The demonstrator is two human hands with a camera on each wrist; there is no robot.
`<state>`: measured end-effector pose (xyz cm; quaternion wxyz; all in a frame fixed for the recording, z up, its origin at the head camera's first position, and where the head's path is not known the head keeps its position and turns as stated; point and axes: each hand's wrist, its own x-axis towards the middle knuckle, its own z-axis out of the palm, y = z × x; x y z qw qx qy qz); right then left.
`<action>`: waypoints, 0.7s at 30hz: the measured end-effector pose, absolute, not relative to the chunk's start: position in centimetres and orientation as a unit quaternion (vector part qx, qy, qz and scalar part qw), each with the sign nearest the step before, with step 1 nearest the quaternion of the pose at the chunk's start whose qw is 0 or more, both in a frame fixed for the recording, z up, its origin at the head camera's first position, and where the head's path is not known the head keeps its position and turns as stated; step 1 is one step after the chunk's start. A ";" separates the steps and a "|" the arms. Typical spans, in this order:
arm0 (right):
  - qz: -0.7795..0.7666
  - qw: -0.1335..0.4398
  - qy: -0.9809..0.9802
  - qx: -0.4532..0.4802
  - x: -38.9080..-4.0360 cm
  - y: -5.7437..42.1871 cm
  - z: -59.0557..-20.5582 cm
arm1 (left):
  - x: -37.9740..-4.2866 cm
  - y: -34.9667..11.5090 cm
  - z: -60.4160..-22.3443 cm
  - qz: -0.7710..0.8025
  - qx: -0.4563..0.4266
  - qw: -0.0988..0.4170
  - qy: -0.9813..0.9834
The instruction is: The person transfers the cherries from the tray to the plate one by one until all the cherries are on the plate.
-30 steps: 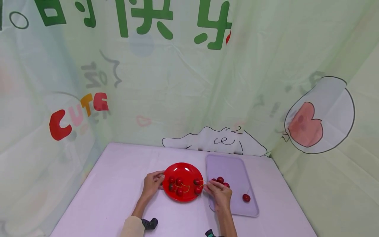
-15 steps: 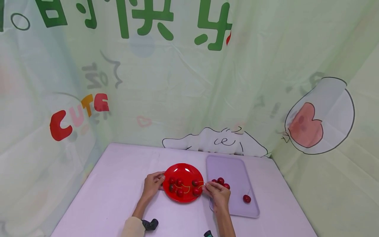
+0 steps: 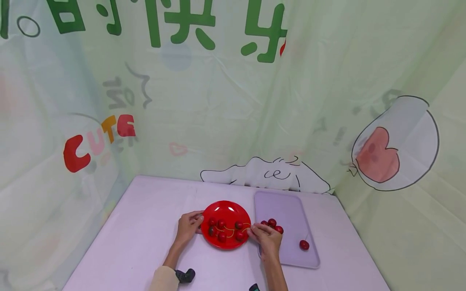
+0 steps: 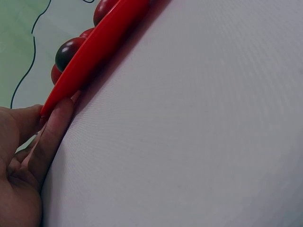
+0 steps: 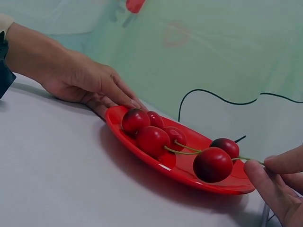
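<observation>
The glossy plate (image 3: 236, 213) is plain bright red, and the cherries (image 5: 212, 165) on it are a deeper red, some shading to near-black on one side, with thin yellow-green stems (image 5: 182, 152). The tray (image 3: 278, 206) is plain lavender, the tabletop (image 3: 109, 250) a paler lilac-white, the sleeve (image 3: 164, 279) cream and the wrist device (image 3: 185, 276) black. The pale green curtain (image 3: 233, 113) bears dark green characters (image 3: 189, 19), lettering (image 3: 73, 159) in red, pink and orange, a black-outlined whitish balloon (image 3: 415, 141) with a salmon-red heart (image 3: 378, 161), and a white figure (image 3: 255, 171) drawn in black lines.
</observation>
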<state>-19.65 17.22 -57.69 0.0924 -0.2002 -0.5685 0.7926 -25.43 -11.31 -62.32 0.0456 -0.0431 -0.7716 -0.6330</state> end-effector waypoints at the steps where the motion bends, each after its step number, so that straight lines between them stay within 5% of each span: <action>1: 0.793 0.093 -0.568 -0.198 -19.6 17.2 -57.7 | -25.4 -11.3 -62.3 -0.634 -0.043 0.045 -0.771; 21: 0.775 0.107 -0.598 -0.175 -19.5 16.4 -57.7 | -25.4 -11.2 -62.4 -0.632 -0.036 0.043 -0.773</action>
